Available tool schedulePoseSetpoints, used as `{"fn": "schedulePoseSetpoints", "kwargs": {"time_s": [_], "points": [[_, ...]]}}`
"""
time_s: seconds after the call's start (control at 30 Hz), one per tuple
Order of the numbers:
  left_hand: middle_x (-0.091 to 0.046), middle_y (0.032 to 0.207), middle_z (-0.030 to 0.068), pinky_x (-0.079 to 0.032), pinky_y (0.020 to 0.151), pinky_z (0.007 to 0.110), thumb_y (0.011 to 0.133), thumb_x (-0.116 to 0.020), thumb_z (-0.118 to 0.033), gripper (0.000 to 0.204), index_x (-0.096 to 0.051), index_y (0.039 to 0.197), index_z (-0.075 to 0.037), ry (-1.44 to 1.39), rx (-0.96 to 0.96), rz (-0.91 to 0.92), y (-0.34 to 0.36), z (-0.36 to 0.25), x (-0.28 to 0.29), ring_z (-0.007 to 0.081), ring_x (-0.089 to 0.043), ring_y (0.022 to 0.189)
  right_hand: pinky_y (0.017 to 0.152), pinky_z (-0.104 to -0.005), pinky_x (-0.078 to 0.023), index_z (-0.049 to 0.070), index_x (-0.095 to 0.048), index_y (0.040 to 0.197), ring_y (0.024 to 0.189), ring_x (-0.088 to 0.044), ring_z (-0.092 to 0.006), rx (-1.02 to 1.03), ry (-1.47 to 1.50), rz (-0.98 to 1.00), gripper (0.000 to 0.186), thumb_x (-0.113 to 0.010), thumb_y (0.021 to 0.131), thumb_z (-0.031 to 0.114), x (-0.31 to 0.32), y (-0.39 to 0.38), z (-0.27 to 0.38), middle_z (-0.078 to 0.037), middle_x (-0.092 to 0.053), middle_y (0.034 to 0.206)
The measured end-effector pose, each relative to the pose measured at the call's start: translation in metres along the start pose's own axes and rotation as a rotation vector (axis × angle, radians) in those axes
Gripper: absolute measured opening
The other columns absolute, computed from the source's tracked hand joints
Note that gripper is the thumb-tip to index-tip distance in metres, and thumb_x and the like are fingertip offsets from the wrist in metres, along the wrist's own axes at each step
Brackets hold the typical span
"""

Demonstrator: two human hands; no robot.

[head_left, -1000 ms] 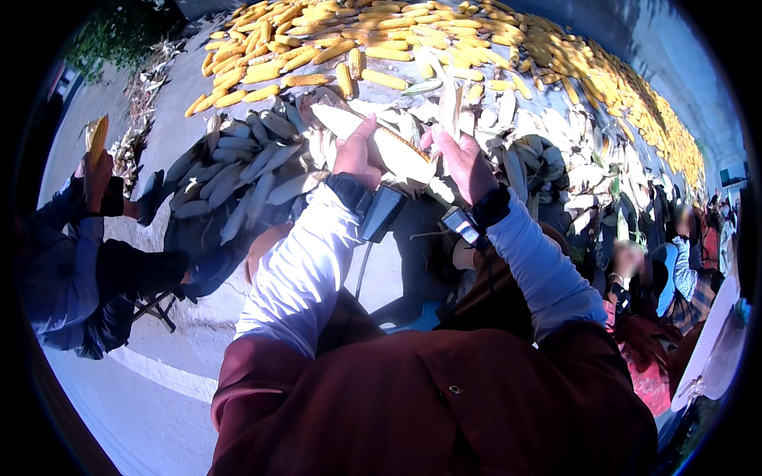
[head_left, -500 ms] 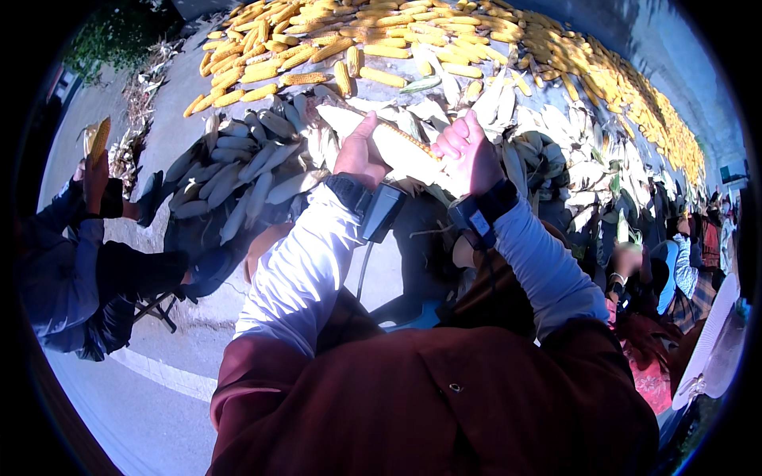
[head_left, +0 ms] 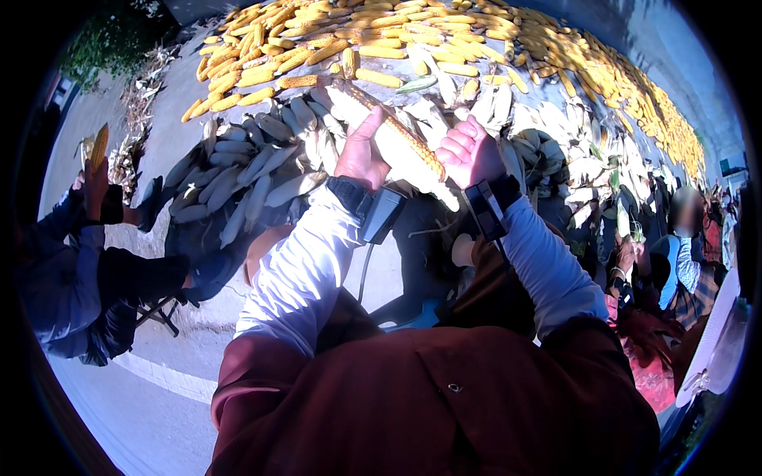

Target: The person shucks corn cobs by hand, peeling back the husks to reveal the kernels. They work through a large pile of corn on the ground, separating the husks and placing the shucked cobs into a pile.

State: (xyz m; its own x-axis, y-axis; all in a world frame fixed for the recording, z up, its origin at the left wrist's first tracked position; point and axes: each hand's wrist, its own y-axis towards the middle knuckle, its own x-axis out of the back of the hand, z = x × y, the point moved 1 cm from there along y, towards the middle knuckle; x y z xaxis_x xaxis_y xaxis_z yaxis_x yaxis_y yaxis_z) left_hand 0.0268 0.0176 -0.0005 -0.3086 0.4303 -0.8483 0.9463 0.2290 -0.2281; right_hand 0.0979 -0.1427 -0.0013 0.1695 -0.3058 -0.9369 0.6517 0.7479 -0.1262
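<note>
Held out in front of me is an ear of corn (head_left: 413, 143), lying slantwise, its yellow kernels showing along the upper side. Pale husk (head_left: 409, 165) is spread below the kernels, bright in the sun, with a loose tip hanging down. My left hand (head_left: 363, 157) is closed round the ear near its far end, thumb on top. My right hand (head_left: 470, 152) is curled closed beside the near end of the ear. What its fingers hold, if anything, is hidden. Beneath both hands lie heaped ears in pale husks (head_left: 270, 163).
Bare yellow cobs (head_left: 317, 51) cover the ground beyond the husked heap. At the left a seated person holds up a corn ear (head_left: 99, 148). More people sit along the right, one in red clothing (head_left: 643, 357). Dry husks (head_left: 139, 95) lie at the far left.
More of the kernel rows show now. The husk has come down off the near end of the ear and hangs below it. My right hand has shifted slightly right, away from the ear.
</note>
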Motion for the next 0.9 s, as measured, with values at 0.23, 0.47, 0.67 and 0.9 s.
{"fn": "schedulePoseSetpoints", "kwargs": {"time_s": [0.23, 0.47, 0.67, 0.9], "points": [[-0.055, 0.116, 0.0107, -0.034, 0.098, 0.045, 0.088, -0.053, -0.026, 0.035, -0.049, 0.116, -0.005, 0.084, 0.017, -0.002, 0.000, 0.002, 0.003, 0.0270, -0.050, 0.110, 0.050, -0.0263, -0.031, 0.013, -0.040, 0.072, 0.050, -0.030, -0.0107, 0.053, -0.358, -0.171, 0.031, -0.040, 0.094, 0.035, -0.008, 0.003, 0.004, 0.003, -0.031, 0.058], [-0.051, 0.120, 0.0119, -0.037, 0.096, 0.047, 0.092, -0.045, -0.030, 0.040, -0.041, 0.124, -0.006, 0.001, 0.253, 0.127, -0.005, 0.002, 0.003, 0.0284, -0.047, 0.114, 0.051, -0.0242, -0.032, 0.002, -0.049, 0.095, 0.055, -0.036, -0.0090, 0.073, -0.641, -0.152, 0.027, -0.041, 0.094, 0.028, -0.010, 0.001, 0.005, 0.000, -0.041, 0.067], [-0.055, 0.110, 0.0104, -0.044, 0.088, 0.042, 0.092, -0.047, -0.029, 0.035, -0.045, 0.116, -0.004, 0.160, 0.286, 0.045, -0.007, 0.007, 0.002, 0.0249, -0.052, 0.105, 0.050, -0.0217, -0.031, 0.002, -0.053, 0.093, 0.057, -0.037, -0.0071, 0.152, -0.681, -0.184, 0.021, -0.049, 0.091, 0.023, -0.017, 0.004, 0.017, 0.001, -0.045, 0.071], [-0.058, 0.102, 0.0077, -0.048, 0.079, 0.033, 0.083, -0.064, -0.019, 0.040, -0.044, 0.117, -0.007, 0.236, 0.225, 0.015, -0.007, 0.022, 0.004, 0.0195, -0.056, 0.095, 0.050, -0.0191, -0.031, 0.001, -0.057, 0.100, 0.060, -0.040, -0.0050, 0.184, -0.901, -0.134, 0.024, -0.057, 0.086, 0.020, -0.034, 0.000, 0.006, 0.000, -0.051, 0.081]]}}
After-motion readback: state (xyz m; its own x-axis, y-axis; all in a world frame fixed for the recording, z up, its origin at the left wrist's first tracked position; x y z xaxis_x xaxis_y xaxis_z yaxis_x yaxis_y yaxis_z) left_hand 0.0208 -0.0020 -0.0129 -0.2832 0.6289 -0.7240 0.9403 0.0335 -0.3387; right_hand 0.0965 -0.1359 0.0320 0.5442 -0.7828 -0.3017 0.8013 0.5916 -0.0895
